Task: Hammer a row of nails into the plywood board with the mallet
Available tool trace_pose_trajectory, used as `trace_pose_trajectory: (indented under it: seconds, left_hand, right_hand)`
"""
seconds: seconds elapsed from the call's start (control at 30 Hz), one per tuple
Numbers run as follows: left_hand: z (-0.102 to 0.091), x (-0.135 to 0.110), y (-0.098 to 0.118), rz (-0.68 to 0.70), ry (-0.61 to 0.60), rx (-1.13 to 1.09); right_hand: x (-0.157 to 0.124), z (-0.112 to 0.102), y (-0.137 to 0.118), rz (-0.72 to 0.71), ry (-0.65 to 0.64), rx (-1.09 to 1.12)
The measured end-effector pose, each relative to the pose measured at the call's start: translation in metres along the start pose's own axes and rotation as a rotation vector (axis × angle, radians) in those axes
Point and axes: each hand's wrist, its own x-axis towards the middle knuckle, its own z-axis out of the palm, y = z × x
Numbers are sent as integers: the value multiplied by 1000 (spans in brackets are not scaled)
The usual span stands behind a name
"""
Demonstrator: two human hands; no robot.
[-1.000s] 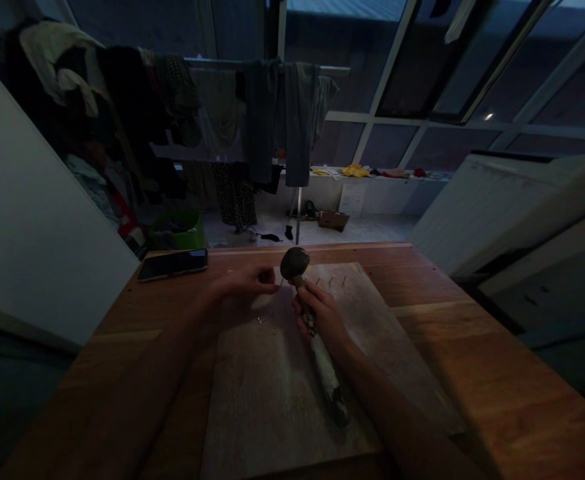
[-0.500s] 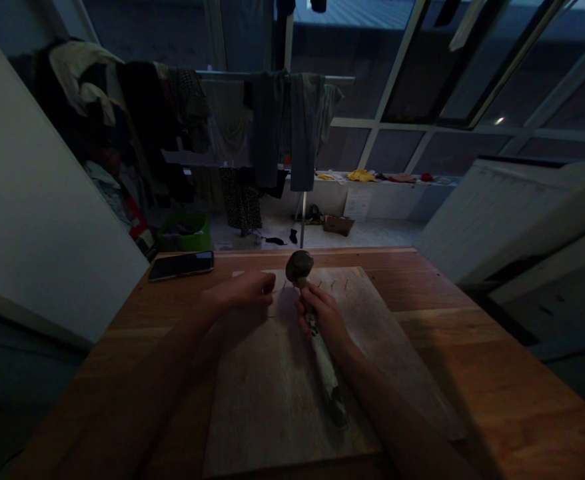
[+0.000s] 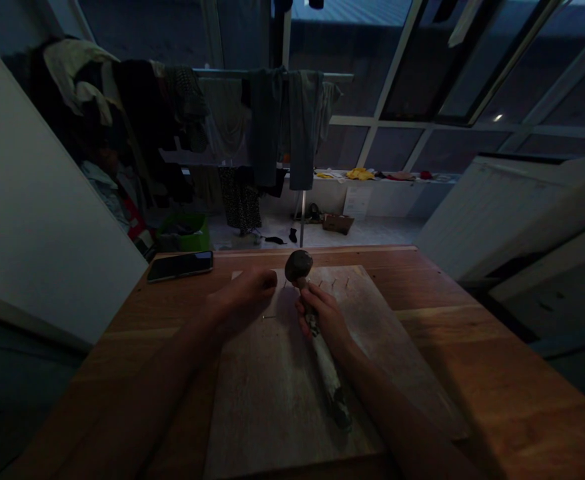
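A pale wooden board [image 3: 272, 400] lies on a brown wooden table [image 3: 497, 373]. My right hand [image 3: 322, 317] grips the handle of a hammer [image 3: 298, 265], whose dark round head is raised over the board's far end. My left hand [image 3: 250, 290] rests on the board just left of the hammer head, its fingers pinched together on something too small to make out, perhaps a nail. A few small nails [image 3: 340, 283] stand in a row near the board's far edge, right of the hammer. A loose nail [image 3: 268, 317] lies on the board between my hands.
A dark phone [image 3: 180, 265] lies at the table's far left corner. Beyond the table are a clothes rack with hanging garments [image 3: 277, 127], a green tub [image 3: 182, 230] on the floor and large windows. White panels stand to the left and right.
My left hand has moved slightly forward and lowered onto the board beside the hammer head. The hammer and my right hand have barely shifted.
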Motion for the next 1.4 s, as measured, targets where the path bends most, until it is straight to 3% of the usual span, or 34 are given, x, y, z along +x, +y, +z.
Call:
trace_pose_trajectory:
  seconds: [0.13,0.3,0.6,1.03,1.13,1.2,1.33,1.4]
  left_hand:
    - [4,1,1,-12,49,-78]
    - [4,1,-13,8,92,-207]
    - [12,5,-28,34,141,-201]
    - [15,5,-29,85,107,-327]
    - [10,2,-27,35,91,-343]
    - [3,-2,-21,-36,38,-269]
    - [-11,-15,3,-24,-292,17]
    - [-12,-20,17,-19,-373,165]
  right_hand:
    - [1,0,3,-4,-20,-5]
    - [3,2,5,4,-18,6]
    - [5,9,7,6,-92,-2]
    - [3,11,7,30,-128,-48]
    - [3,10,7,40,-122,-47]
    - [2,10,5,28,-97,-20]
    - [1,8,0,4,-31,1]
    - [2,7,-1,12,-7,5]
